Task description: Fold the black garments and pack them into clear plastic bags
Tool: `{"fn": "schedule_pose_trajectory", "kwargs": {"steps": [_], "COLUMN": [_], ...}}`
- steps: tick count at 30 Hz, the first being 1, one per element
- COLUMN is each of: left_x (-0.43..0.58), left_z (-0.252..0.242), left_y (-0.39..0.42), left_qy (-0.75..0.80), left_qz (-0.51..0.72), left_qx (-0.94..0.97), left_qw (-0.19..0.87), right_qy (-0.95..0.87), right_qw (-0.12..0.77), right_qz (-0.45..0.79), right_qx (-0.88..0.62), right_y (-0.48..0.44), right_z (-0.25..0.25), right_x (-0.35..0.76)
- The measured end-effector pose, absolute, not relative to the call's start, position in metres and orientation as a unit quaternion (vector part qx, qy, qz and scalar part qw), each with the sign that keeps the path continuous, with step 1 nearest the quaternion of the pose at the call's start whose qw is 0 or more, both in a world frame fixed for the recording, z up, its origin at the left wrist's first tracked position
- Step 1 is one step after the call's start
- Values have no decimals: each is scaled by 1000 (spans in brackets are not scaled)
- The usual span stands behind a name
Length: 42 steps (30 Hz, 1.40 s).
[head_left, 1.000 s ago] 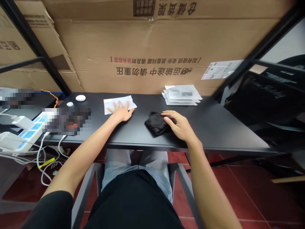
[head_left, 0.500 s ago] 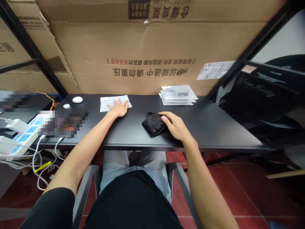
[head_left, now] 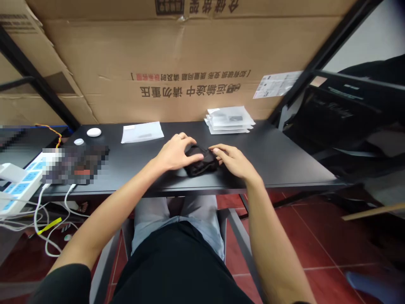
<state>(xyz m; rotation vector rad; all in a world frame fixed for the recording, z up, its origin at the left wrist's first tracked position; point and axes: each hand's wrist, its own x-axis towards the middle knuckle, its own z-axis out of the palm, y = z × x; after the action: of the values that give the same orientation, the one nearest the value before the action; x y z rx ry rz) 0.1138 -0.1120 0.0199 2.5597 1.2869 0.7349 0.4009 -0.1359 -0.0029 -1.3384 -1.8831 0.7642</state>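
A crumpled black cloth (head_left: pixel 201 162) lies near the front edge of the black table (head_left: pixel 284 160), pinched between both hands. My left hand (head_left: pixel 177 153) has come over from the left, its fingertips curled onto the cloth. My right hand (head_left: pixel 234 160) presses in from the right with its fingers on the cloth. A flat white-and-clear packet (head_left: pixel 142 132) lies farther back on the left, untouched. A stack of clear plastic bags (head_left: pixel 229 120) sits at the table's back edge.
Large cardboard boxes (head_left: pixel 190 63) stand behind the table between black shelf posts. A white mouse (head_left: pixel 94 132) and a small white disc (head_left: pixel 79 142) lie at left, near a blurred patch. A power strip (head_left: pixel 22 183) trails cables. A blue-gloved hand (head_left: pixel 370 287) shows at lower right.
My left hand has left the white packet and moved right onto the black cloth. Both hands now hold the cloth. The view has tilted slightly, and a blue glove has appeared at lower right.
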Motion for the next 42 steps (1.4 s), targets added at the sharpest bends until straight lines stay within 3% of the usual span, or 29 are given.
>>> {"fn": "schedule_pose_trajectory", "kwargs": {"steps": [6, 17, 20, 26, 33, 42], "left_x": [133, 79, 50, 17, 40, -21], "left_z": [14, 7, 4, 4, 7, 4], "left_y": [-146, -143, -158, -190, -168, -149], "left_qy": [438, 459, 526, 662, 610, 713], "left_qz": [219, 388, 362, 199, 233, 257], "left_qx": [866, 783, 757, 723, 757, 652], "left_qw": [99, 160, 138, 25, -18, -16], "right_qy": [-749, -792, -804, -821, -829, -817], "right_qw": [333, 342, 332, 303, 289, 306], "right_qz": [318, 231, 209, 174, 143, 98], "right_qx": [-476, -449, -447, -450, -456, -479], "right_y": [-144, -142, -141, -140, -145, -129], "right_z": [3, -8, -10, -9, -6, -20], "right_x": [393, 379, 382, 381, 365, 375]}}
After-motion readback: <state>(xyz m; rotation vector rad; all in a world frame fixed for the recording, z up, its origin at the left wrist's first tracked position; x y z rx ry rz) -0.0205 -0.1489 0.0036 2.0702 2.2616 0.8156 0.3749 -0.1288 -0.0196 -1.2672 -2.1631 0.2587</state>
